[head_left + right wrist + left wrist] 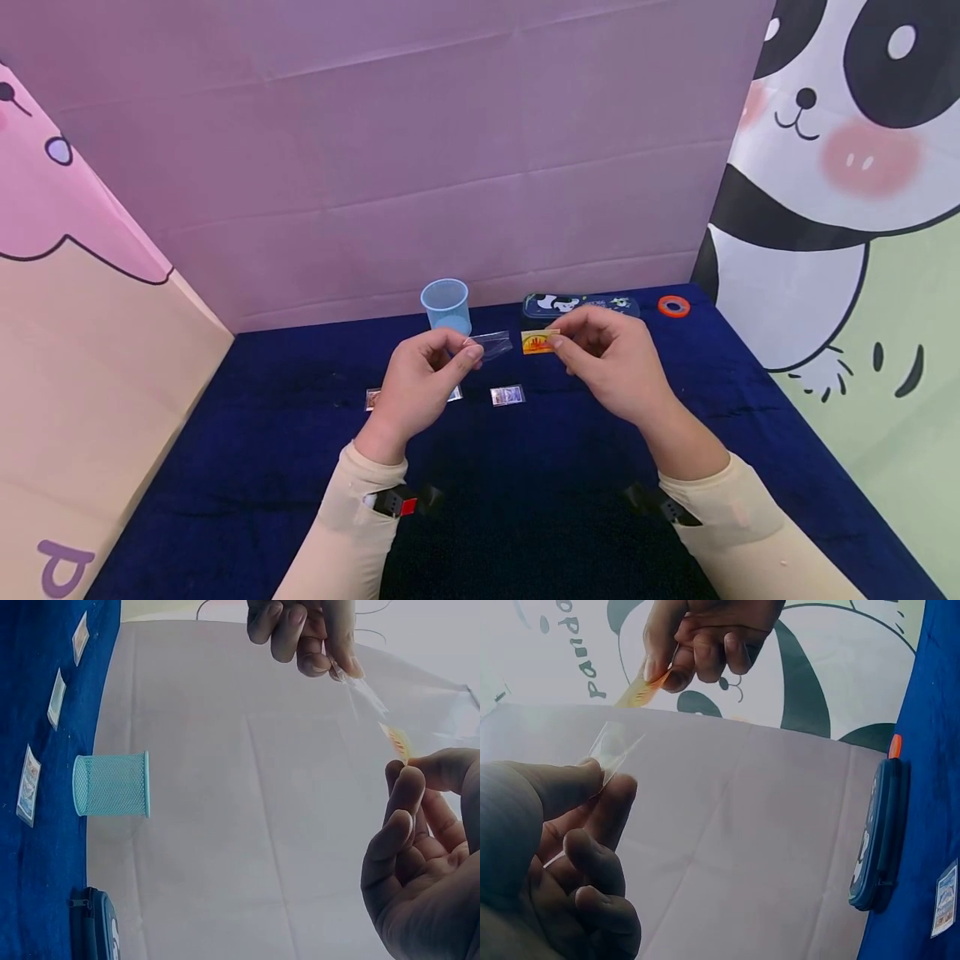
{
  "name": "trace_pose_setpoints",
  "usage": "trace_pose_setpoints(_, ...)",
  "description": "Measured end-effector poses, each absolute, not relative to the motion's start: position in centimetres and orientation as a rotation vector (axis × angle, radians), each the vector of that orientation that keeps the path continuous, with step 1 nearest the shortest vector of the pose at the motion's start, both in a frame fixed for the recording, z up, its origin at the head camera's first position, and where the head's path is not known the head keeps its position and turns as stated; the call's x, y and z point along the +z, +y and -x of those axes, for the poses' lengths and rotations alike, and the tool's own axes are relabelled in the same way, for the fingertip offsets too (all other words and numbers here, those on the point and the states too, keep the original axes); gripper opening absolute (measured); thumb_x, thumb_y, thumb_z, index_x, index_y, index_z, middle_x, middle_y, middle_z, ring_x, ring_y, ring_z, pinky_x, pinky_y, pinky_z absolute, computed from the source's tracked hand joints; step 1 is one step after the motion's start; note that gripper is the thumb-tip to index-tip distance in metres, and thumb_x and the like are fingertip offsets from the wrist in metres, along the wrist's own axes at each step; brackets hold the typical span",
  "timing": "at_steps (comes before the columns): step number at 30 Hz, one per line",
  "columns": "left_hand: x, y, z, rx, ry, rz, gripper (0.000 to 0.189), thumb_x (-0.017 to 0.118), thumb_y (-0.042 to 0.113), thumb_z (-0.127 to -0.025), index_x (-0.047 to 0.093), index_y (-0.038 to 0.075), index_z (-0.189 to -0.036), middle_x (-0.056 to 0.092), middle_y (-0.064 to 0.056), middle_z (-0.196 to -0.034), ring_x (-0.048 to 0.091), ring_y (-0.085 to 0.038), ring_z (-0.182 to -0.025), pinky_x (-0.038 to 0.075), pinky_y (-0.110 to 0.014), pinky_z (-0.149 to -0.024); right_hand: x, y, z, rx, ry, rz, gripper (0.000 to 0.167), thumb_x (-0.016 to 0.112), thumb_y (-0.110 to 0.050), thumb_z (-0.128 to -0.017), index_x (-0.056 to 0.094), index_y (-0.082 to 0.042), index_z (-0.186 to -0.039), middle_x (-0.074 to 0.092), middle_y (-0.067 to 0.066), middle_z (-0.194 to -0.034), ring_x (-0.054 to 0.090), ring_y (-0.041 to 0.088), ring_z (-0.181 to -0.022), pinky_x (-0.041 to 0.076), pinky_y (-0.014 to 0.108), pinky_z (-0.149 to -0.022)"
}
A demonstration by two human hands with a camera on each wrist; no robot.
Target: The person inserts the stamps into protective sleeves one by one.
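Note:
My left hand (423,379) pinches a small clear plastic sleeve (492,344) between thumb and forefinger. A small yellow-orange stamp-like card (536,342) is pinched in my right hand (611,362), close to the right of the sleeve. In the right wrist view, the card (397,742) stands upright from the fingertips, just below the sleeve (367,694), with a narrow gap between them. Beneath the hands on the blue cloth lies a small picture card (507,395), seemingly in clear plastic. Two more cards, one of them a reddish card (372,399), are partly hidden by my left hand.
A light-blue mesh cup (446,307) stands at the back of the dark blue cloth (300,433). Right of it lies a dark panda-print pencil case (581,307), partly behind my right hand. An orange tape roll (673,307) lies near the back right corner.

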State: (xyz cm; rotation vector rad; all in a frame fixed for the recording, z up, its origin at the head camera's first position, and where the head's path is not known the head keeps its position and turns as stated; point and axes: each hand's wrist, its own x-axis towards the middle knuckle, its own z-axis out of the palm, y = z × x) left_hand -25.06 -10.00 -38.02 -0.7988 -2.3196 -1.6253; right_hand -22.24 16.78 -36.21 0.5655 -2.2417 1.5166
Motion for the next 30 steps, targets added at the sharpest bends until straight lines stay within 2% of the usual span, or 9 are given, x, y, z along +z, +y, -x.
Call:
trace_pose_setpoints(6,-37.95,-10.04,25.1,-1.628,-2.336,0.806,0.018,0.068,0.029,-0.104,0.078,0.016,-0.097,0.076,0.006,-0.083,0.052,-0.019,-0.068,0.038,-0.03,-0.063,-36.42,16.75,22.5,1.532,-2.228,-0.554,0.007,0.076,-0.008,-0.097,0.076,-0.009,-0.104,0.068,0.01,-0.075,0.062,0.024,-0.061,0.047,0.028,-0.052)
trace_pose_setpoints(8,-37.91,-10.05,25.1,-1.623,-2.346,0.802,0.02,0.068,0.029,-0.104,0.079,0.013,-0.098,0.076,0.006,-0.081,0.054,-0.018,-0.07,0.038,-0.03,-0.064,-36.44,16.74,22.56,1.539,-2.228,-0.552,0.007,0.076,-0.007,-0.097,0.075,-0.009,-0.104,0.068,0.011,-0.076,0.062,0.024,-0.061,0.047,0.029,-0.052)
trace_pose_setpoints(14,-37.83,-10.14,25.16,-1.594,-2.369,0.792,0.021,0.068,0.028,-0.104,0.08,0.012,-0.1,0.076,0.007,-0.081,0.059,-0.016,-0.074,0.037,-0.03,-0.063,-36.37,16.55,22.52,1.554,-2.229,-0.559,0.007,0.075,-0.007,-0.097,0.075,-0.009,-0.103,0.068,0.013,-0.077,0.062,0.022,-0.062,0.047,0.029,-0.053)
trace_pose_setpoints(23,-37.72,-10.13,25.15,-1.578,-2.376,0.799,0.022,0.067,0.029,-0.105,0.081,0.012,-0.101,0.075,0.007,-0.081,0.051,-0.018,-0.068,0.034,-0.029,-0.06,-36.41,16.35,22.43,1.555,-2.273,-0.549,0.006,0.074,-0.012,-0.099,0.073,-0.008,-0.103,0.069,0.008,-0.078,0.062,0.023,-0.062,0.049,0.029,-0.054)
trace_pose_setpoints(30,-37.67,-9.96,25.14,-1.579,-2.383,0.791,0.02,0.067,0.029,-0.104,0.081,0.015,-0.1,0.075,0.006,-0.081,0.055,-0.018,-0.07,0.035,-0.029,-0.06,-36.57,16.3,22.53,1.562,-2.315,-0.532,0.006,0.074,-0.013,-0.099,0.072,-0.011,-0.104,0.07,0.006,-0.079,0.061,0.024,-0.062,0.049,0.03,-0.054)
